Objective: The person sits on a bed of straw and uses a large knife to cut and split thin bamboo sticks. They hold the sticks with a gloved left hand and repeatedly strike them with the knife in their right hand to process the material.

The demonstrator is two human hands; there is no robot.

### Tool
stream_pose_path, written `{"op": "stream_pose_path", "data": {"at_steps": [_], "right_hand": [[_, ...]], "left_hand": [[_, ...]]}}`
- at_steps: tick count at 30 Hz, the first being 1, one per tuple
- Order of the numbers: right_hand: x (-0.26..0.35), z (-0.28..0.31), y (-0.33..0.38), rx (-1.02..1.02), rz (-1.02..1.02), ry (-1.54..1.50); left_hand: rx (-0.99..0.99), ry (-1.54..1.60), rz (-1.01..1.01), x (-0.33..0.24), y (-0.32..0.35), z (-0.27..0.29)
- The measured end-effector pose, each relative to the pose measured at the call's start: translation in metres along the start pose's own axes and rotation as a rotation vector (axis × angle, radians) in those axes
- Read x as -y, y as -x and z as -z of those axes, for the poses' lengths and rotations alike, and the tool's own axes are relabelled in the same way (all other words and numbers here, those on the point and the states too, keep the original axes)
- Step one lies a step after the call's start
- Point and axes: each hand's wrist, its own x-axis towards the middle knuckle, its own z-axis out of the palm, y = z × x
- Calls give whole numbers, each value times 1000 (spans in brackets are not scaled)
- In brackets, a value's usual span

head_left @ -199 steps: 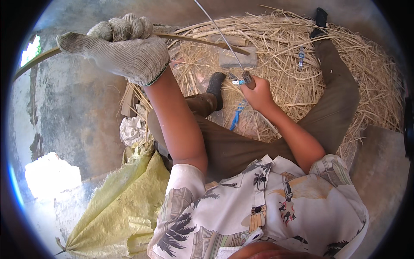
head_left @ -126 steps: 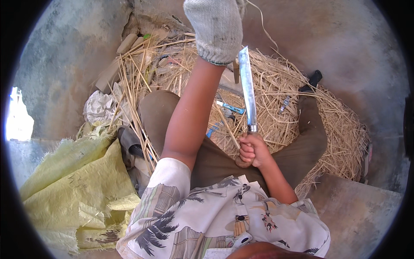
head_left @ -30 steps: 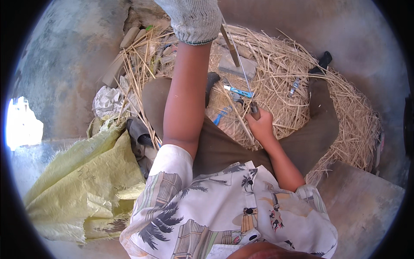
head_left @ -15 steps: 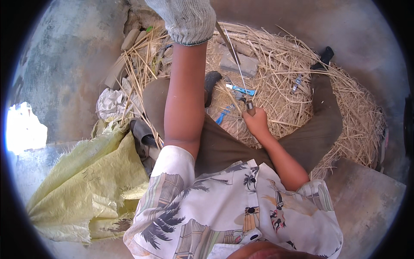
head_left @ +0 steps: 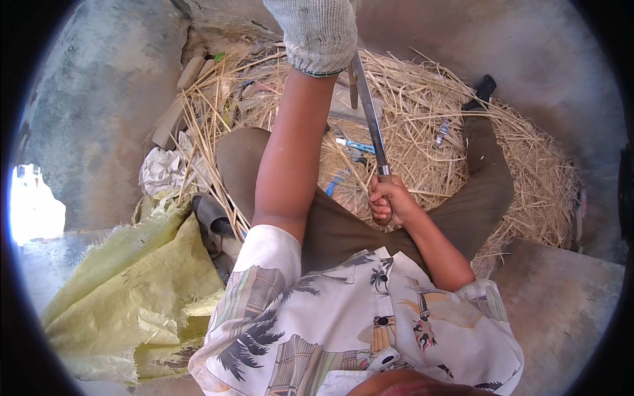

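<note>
My left hand (head_left: pixel 319 36) wears a pale grey knitted glove and reaches far forward; its fingers are cut off by the upper edge. A narrow brown strip (head_left: pixel 353 96) comes down from beside the glove, its lower end free in the air. My right hand (head_left: pixel 389 200) is bare and wrapped around the wooden handle of a long knife (head_left: pixel 372 119). The blade points away from me, up towards the glove, and lies close alongside the strip. Whether blade and strip touch, I cannot tell.
Straw and thin split strips (head_left: pixel 429 158) cover the floor around my spread legs. Among them lie a blue-handled tool (head_left: pixel 356 145), another blue item (head_left: pixel 338 179) and a wristwatch (head_left: pixel 442 132). A yellow-green woven sack (head_left: pixel 132 290) and crumpled paper (head_left: pixel 162 170) lie to the left.
My gloved left hand has shifted right, bringing the strip nearer upright. The knife has turned so the flat of its blade shows, and my right hand sits slightly lower.
</note>
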Motion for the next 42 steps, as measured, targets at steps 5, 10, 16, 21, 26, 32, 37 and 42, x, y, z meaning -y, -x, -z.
{"op": "stream_pose_path", "data": {"at_steps": [5,10,16,21,26,32,37,42], "right_hand": [[0,-5,4,145,-83,-198],[-1,-9,5,311,-138,-378],[19,-31,28,771,70,-473],[30,-43,29,-130,660,270],[-6,-13,-5,-401,863,716],[-12,14,-37,-555,145,590],[-14,24,-27,-616,145,436],[-11,19,-25,-550,649,703]], "left_hand": [[-3,55,81,3,-4,8],[-15,75,95,0,-8,14],[-153,55,-94,-13,-32,48],[-207,-16,-264,-13,-40,69],[-218,-36,-237,-16,-34,51],[-230,-35,-215,-17,-30,43],[-232,-36,-214,-19,-32,48],[-226,-40,-212,-15,-37,48]]}}
